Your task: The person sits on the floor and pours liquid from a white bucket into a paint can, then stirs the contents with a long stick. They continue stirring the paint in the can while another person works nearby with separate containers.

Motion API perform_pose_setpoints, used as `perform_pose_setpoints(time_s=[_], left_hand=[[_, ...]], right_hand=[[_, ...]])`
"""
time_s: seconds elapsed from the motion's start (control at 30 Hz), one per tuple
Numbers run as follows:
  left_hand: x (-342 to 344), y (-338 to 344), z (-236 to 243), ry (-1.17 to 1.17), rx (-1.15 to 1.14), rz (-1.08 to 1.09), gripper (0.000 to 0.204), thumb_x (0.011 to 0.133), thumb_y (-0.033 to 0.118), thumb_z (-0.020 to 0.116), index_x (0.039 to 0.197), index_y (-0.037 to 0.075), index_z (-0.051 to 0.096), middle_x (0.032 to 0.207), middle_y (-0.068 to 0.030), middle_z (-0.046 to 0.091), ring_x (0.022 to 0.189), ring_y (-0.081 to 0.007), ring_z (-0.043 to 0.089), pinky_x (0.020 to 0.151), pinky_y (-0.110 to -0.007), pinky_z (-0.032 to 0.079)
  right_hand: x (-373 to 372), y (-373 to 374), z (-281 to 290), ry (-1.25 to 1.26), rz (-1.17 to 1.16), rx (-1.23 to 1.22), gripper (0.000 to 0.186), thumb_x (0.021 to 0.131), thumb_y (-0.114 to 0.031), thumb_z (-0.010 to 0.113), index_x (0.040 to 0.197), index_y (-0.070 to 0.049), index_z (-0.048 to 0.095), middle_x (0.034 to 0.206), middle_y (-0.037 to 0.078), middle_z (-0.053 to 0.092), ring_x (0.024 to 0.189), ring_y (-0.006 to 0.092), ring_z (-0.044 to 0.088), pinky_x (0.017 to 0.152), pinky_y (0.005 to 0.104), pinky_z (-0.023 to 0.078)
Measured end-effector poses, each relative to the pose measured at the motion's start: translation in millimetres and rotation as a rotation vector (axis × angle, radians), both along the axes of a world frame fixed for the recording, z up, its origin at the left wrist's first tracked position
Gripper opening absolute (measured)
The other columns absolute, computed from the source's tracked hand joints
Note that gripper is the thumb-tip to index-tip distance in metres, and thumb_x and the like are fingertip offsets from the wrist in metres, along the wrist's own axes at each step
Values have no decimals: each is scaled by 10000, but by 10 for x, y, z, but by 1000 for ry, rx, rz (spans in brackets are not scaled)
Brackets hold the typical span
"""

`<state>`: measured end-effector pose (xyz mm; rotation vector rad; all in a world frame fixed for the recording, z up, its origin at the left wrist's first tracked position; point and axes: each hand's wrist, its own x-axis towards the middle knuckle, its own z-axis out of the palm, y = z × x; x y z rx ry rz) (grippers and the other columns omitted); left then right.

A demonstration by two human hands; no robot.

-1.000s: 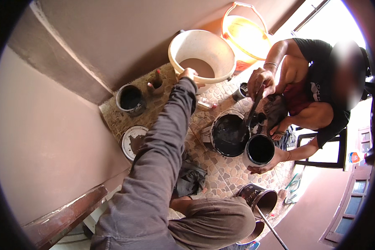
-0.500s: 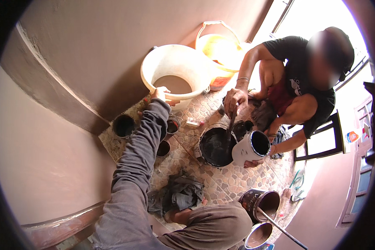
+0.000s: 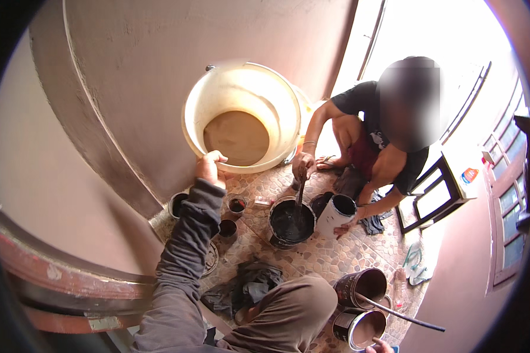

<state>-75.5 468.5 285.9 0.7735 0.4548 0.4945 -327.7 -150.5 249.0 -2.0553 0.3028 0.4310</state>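
Note:
My left hand grips the near rim of a large cream bucket holding brownish liquid. The bucket tilts toward me. Its lower part is partly behind my sleeve. My right hand shows at the bottom edge beside a can of brown paint. Its fingers are mostly cropped and look closed; what they hold is hard to make out. Just above, a second, dark can has a long rod leaning out of it.
A crouching person holds a dark stick in a pail of black paint and a white container. Small cans and dark cloth lie on the tiled floor. A dark frame stands right, sandals below it.
The cream bucket has tilted toward me and looks raised, with my left hand on its rim. My right hand has appeared at the bottom. The co-worker's white container is lower.

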Motion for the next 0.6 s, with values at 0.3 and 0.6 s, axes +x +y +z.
perform_pose_setpoints(time_s=[0.3, 0.6], left_hand=[[-1003, -803, 1218, -41, 151, -312, 367, 687, 81, 478, 1040, -11, 437, 918, -137, 545, 776, -321, 619, 667, -509, 554], [-1241, -2303, 1305, 66, 109, -746, 406, 721, 69, 432, 1111, -45, 438, 1044, -174, 565, 877, -344, 621, 777, -519, 526]], right_hand=[[442, 365, 1007, -492, 237, -151, 324, 755, -85, 676, 1040, 39, 584, 728, 118, 653, 642, 147, 633, 591, 270, 505], [1126, 371, 1401, -501, 70, 562, 425, 908, -305, 551, 1186, 11, 489, 962, 99, 609, 848, 171, 609, 703, 286, 520]])
